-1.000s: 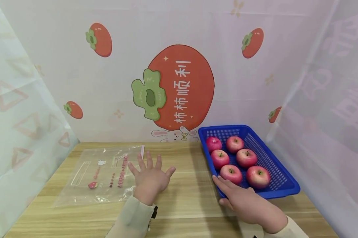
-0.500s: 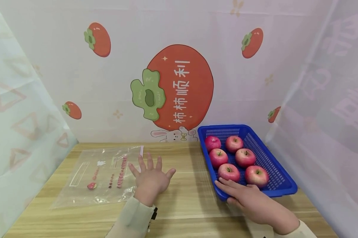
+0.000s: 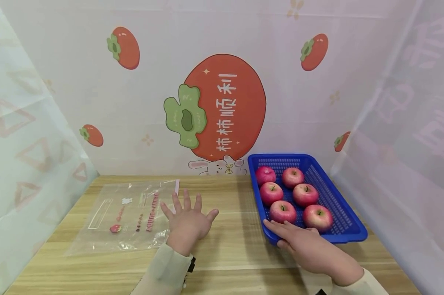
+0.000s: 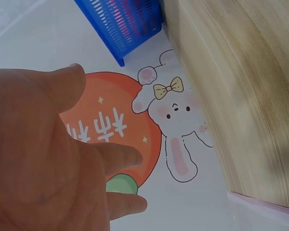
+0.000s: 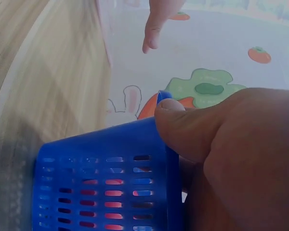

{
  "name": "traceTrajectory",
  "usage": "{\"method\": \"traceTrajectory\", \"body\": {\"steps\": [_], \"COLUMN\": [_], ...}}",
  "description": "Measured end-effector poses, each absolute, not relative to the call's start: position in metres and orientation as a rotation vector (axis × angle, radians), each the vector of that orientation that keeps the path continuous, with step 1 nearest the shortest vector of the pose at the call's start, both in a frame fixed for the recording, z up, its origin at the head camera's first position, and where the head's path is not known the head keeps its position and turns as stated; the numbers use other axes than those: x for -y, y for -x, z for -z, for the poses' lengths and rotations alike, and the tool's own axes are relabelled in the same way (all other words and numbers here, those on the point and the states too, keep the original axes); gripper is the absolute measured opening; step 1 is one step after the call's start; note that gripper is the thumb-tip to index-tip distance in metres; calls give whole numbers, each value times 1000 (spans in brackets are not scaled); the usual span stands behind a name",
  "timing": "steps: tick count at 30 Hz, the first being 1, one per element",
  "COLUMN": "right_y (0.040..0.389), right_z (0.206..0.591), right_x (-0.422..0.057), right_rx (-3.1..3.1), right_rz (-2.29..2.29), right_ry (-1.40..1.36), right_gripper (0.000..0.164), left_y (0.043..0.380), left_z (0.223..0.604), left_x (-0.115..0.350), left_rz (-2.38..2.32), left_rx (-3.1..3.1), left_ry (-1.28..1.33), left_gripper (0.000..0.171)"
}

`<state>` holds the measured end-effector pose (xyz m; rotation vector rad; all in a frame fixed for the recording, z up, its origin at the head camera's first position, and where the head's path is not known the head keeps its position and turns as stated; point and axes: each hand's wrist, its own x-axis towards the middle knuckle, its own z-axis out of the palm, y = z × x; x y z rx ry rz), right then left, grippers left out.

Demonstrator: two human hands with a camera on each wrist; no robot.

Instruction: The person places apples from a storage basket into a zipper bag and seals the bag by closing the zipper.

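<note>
At the right of the head view my right hand (image 3: pixel 314 250) grips the near left corner of a blue plastic basket (image 3: pixel 341 239), fingers over the rim. In the right wrist view its thumb (image 5: pixel 178 122) lies at the basket's rim, and most of the fingers are hidden behind it. Several red apples (image 3: pixel 318 218) sit inside the basket, grouped toward its left side. My left hand (image 3: pixel 189 225) is held palm down over the table with its fingers spread and nothing in it. Just left of that hand a clear plastic bag (image 3: pixel 104 237) with pink print lies flat.
The wooden table (image 3: pixel 222 254) ends at a white printed backdrop (image 3: pixel 152 82) with cartoon persimmons and a rabbit. Pale sheets stand as walls on the left and right. The basket's far end is close to the back sheet.
The basket's near right corner has shifted slightly left and away, the apples with it. My right hand stays at the near rim, its wrist slightly farther right. The left hand and bag look unmoved.
</note>
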<state>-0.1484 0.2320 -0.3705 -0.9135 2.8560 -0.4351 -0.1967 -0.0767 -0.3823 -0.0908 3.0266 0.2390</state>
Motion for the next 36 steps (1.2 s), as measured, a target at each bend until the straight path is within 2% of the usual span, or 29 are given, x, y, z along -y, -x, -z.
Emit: {"method": "traceTrajectory", "body": {"steps": [23,30,36], "right_y": [149,150,154], "right_z": [370,364,377], "right_x": [-241,-215,-192], "right_rx": [-2810,-2958,-3047], "right_rz": [517,519,394], "right_ry": [874,902,885], "right_gripper": [54,58,64], "left_y": [204,207,207], "left_z": [382,383,383], "left_x": [93,98,95], "left_rz": [-264,-247,-263], "left_rx": [-3022,-3019,-3013], "left_ry": [70,63,54], "left_gripper": [81,82,82]}}
